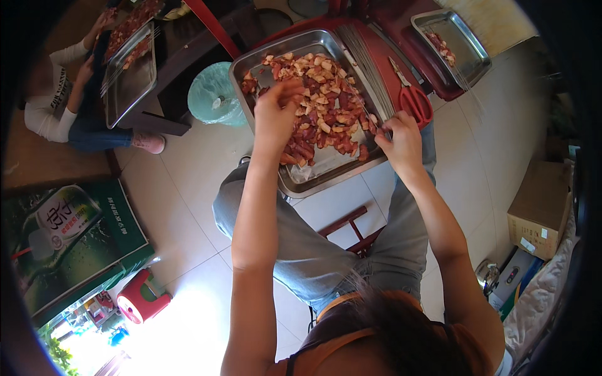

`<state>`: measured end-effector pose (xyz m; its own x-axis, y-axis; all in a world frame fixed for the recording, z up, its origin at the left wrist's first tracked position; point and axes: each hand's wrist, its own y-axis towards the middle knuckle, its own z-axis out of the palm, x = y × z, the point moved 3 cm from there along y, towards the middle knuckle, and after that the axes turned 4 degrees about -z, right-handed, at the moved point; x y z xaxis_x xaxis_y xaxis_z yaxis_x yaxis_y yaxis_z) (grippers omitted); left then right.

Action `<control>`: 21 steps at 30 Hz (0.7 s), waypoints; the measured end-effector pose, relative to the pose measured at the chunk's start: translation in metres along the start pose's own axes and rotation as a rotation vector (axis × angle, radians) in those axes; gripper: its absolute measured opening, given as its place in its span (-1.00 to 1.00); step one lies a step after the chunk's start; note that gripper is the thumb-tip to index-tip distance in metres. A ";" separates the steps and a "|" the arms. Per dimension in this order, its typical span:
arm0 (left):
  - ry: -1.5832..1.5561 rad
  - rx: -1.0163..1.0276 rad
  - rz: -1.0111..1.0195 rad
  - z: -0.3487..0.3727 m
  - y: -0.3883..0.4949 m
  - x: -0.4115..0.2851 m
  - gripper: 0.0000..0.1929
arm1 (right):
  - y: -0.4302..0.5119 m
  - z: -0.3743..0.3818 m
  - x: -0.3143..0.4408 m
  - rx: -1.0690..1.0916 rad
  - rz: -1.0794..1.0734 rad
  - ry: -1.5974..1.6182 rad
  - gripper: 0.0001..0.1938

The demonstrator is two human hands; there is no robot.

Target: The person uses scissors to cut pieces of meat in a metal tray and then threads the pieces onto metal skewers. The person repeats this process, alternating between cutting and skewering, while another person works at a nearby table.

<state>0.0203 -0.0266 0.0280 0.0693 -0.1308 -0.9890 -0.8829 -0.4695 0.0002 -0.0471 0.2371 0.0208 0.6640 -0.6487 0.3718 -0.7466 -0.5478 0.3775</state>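
A rectangular metal tray rests above my knees, heaped with raw meat pieces. My left hand is over the left part of the meat, fingers bent; whether a piece is between them is unclear. At the tray's right edge, my right hand pinches a thin metal skewer with a small meat piece close to the fingertips. A bundle of bare skewers lies along the tray's right rim. Beside it are scissors with red handles, just above my right hand.
Left of the tray stands a bin lined with a green plastic bag. Another person sits at the upper left by a second metal tray. A smaller tray with skewered meat is at the upper right. A cardboard box stands far right.
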 end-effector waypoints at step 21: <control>0.386 0.353 0.048 0.050 -0.012 -0.005 -0.79 | -0.064 -0.055 0.006 -0.130 0.466 0.858 -0.76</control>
<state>0.0075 0.0233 0.0254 0.1325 -0.4886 -0.8624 -0.9874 -0.1407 -0.0720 0.0070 0.2973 0.0451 0.1474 -0.1528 0.9772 -0.9650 -0.2388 0.1083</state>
